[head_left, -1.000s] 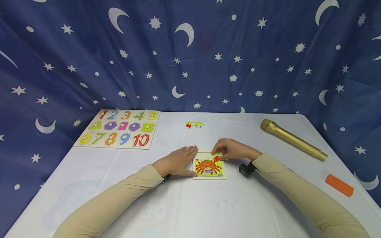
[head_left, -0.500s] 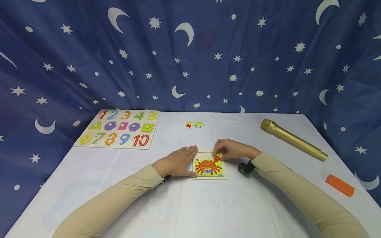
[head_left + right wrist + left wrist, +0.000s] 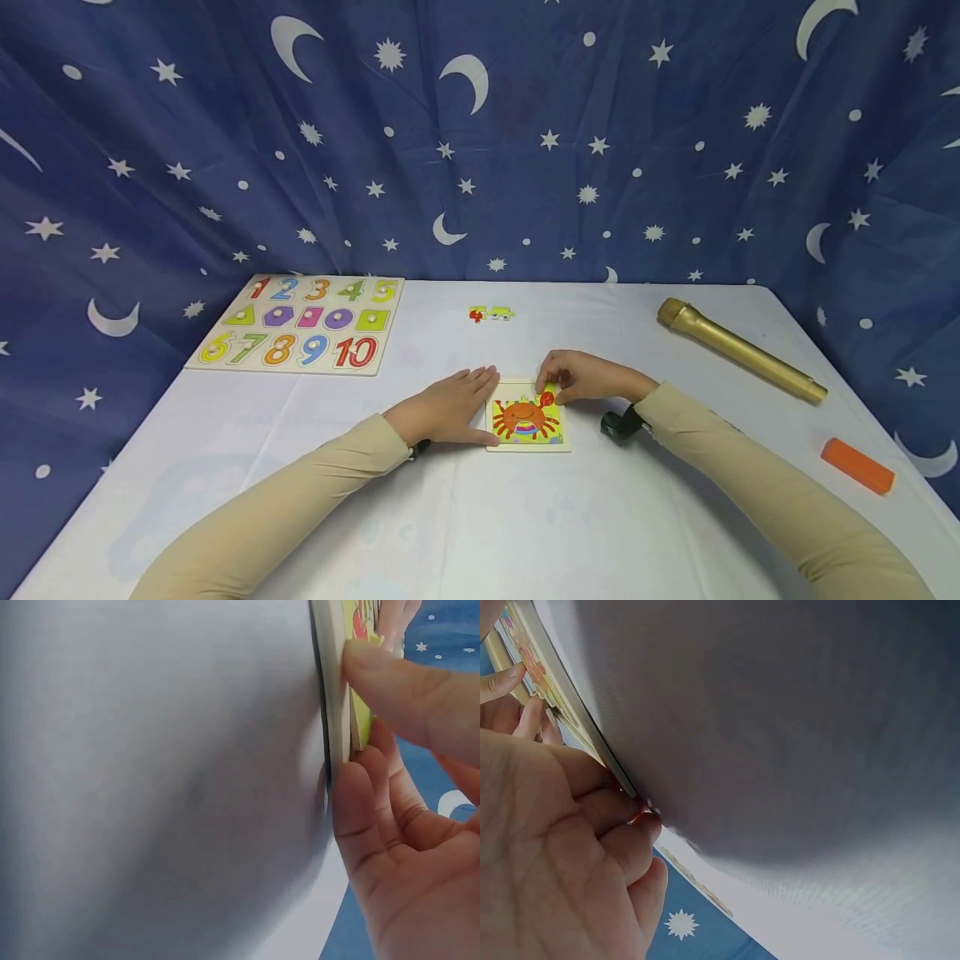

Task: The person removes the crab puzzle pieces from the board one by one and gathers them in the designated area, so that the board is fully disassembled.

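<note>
A small square crab jigsaw puzzle (image 3: 522,421) lies in its pale wooden tray (image 3: 528,448) at the middle of the table. My left hand (image 3: 450,408) rests along the tray's left side, fingers stretched out and thumb at the lower left corner. At the upper right corner, my right hand (image 3: 581,375) pinches a yellow-green puzzle piece (image 3: 547,400) with a red claw on it. The right wrist view shows the piece's edge (image 3: 361,724) over the tray rim, with the thumb (image 3: 375,664) on its face and the other fingertips at the tray's edge.
Two loose puzzle pieces, one red and green (image 3: 476,315) and one green (image 3: 501,313), lie behind the tray. A number board (image 3: 300,325) stands at back left. To the right are a golden microphone (image 3: 738,350) and an orange block (image 3: 857,466). A starry blue curtain (image 3: 525,225) hangs behind.
My right hand has shifted very slightly to the right with the corner piece between its fingers. The left hand and the tray have stayed in place.
</note>
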`<state>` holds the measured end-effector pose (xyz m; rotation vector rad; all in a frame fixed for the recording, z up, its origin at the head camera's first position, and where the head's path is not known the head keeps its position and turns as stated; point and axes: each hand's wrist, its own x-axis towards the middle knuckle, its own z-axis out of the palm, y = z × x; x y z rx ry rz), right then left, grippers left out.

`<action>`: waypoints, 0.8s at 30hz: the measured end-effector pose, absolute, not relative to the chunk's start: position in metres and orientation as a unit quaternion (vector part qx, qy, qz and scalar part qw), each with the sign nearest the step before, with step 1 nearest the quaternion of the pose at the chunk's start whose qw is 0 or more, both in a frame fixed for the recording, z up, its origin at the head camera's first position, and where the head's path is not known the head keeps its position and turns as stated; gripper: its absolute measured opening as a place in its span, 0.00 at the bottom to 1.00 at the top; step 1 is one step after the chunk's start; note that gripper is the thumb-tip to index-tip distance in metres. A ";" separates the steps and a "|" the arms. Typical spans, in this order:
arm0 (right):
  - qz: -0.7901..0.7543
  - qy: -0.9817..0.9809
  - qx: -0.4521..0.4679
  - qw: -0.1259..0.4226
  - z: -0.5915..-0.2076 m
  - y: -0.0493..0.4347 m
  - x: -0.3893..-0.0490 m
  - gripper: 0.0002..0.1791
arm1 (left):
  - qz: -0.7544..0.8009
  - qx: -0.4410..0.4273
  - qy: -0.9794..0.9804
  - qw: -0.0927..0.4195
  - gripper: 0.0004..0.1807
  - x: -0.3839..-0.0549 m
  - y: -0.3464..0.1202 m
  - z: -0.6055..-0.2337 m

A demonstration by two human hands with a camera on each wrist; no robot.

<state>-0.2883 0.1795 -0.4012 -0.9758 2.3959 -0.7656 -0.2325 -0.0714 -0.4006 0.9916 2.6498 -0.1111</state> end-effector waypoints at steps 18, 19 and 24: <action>-0.315 0.875 -0.316 0.188 -0.400 0.182 -0.287 0.15 | -0.037 0.341 0.925 0.162 0.54 -0.233 -0.071 -0.401; -0.315 0.876 -0.315 0.187 -0.401 0.182 -0.287 0.15 | -0.037 0.340 0.925 0.163 0.54 -0.233 -0.071 -0.401; -0.312 0.877 -0.317 0.182 -0.402 0.184 -0.287 0.14 | -0.040 0.338 0.926 0.165 0.54 -0.232 -0.070 -0.401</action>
